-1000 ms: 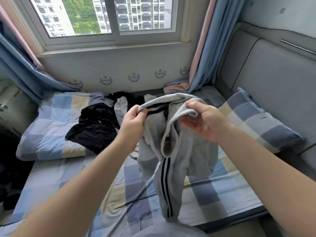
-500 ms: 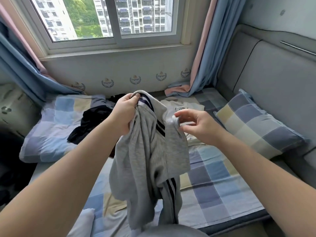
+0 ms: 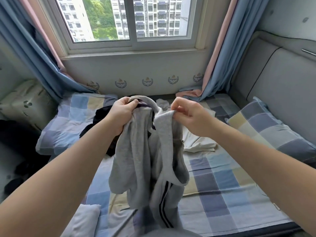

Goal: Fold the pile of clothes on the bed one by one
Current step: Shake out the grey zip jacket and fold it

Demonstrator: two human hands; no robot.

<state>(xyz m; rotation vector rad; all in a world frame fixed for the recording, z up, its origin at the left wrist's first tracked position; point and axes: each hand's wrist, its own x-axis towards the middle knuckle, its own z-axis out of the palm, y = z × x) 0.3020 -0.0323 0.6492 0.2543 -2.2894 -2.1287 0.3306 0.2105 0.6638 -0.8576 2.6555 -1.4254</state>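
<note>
A grey garment with dark side stripes (image 3: 148, 168) hangs in the air above the bed, bunched and twisted. My left hand (image 3: 122, 112) grips its upper edge at the left. My right hand (image 3: 186, 115) pinches another part of that edge between thumb and fingers at the right. Behind the garment lie a black piece of clothing (image 3: 100, 120) on the left and a white piece of clothing (image 3: 196, 141) on the right. The lower end of the grey garment reaches the checked bedsheet (image 3: 222, 194).
A checked pillow (image 3: 270, 127) leans against the grey padded headboard (image 3: 282, 79) on the right. A folded checked quilt (image 3: 68, 120) lies at the left. Blue and pink curtains (image 3: 217, 57) flank the window. A white item (image 3: 82, 219) sits at the bed's near left.
Both hands have shifted along the grey garment's top edge and moved apart, spreading it. My view has tilted up slightly, and the white clothing behind shows more.
</note>
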